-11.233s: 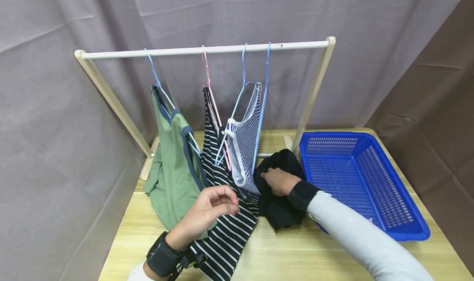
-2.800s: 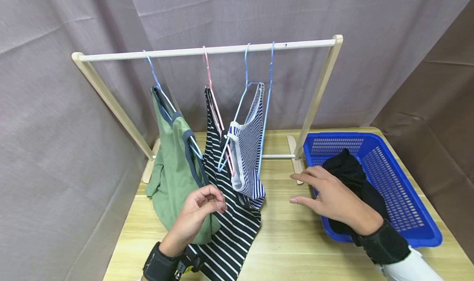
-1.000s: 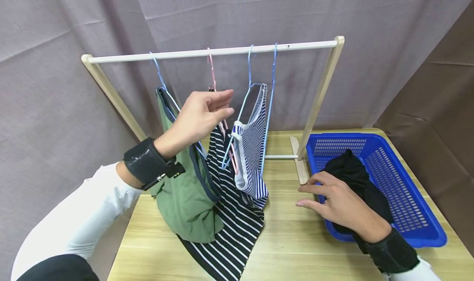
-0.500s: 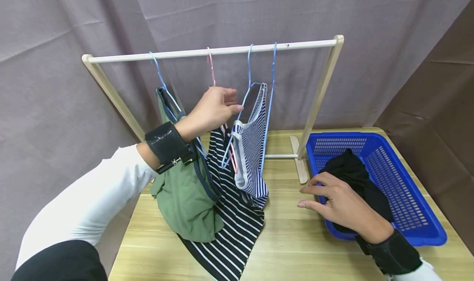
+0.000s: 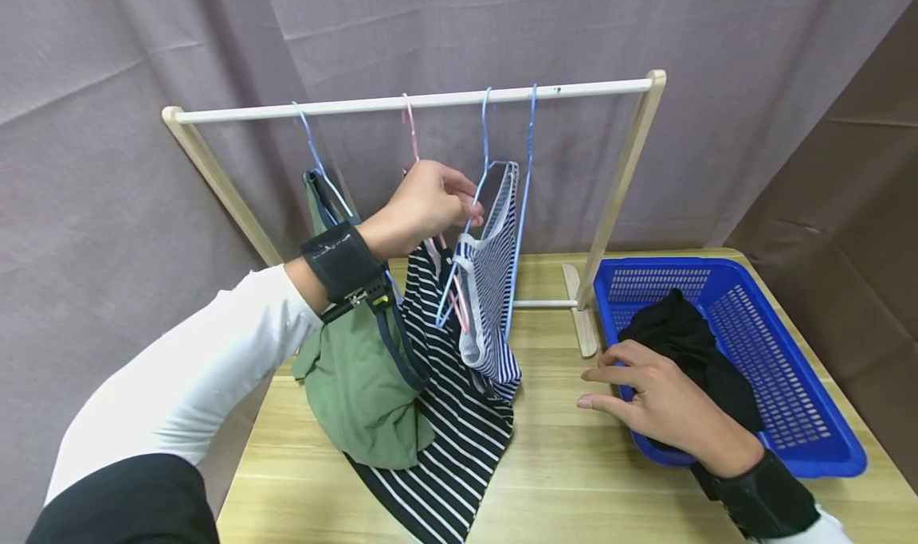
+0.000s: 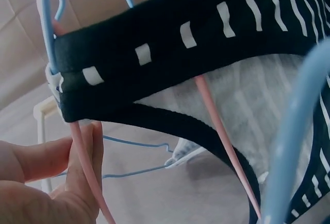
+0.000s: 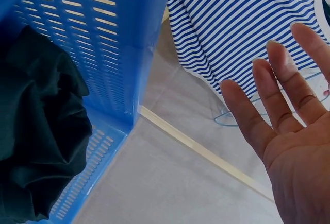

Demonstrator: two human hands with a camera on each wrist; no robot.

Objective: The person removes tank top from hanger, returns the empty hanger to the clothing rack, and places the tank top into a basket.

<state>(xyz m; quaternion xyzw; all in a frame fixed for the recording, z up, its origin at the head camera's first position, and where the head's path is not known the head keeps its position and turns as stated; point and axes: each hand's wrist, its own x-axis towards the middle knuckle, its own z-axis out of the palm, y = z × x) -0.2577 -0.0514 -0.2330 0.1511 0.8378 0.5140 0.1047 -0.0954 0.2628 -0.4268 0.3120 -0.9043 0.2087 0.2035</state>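
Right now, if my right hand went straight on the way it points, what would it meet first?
Probably the hanging blue-and-white striped garment: your right hand points toward it in the head and right wrist views. Depth is unclear, so it might pass in front.

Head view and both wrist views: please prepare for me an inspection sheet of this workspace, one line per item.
Surface: wooden table, pale grain.
Job's things: green garment, black-striped garment and blue-striped garment hang on the rack; black cloth in blue basket.
Clutter: nothing seen.
Hands: left hand at a blue hanger, grip unclear; right hand beside the basket, fingers spread.
Cables: nothing seen.
Surroundings: grey curtain behind, brown one right.
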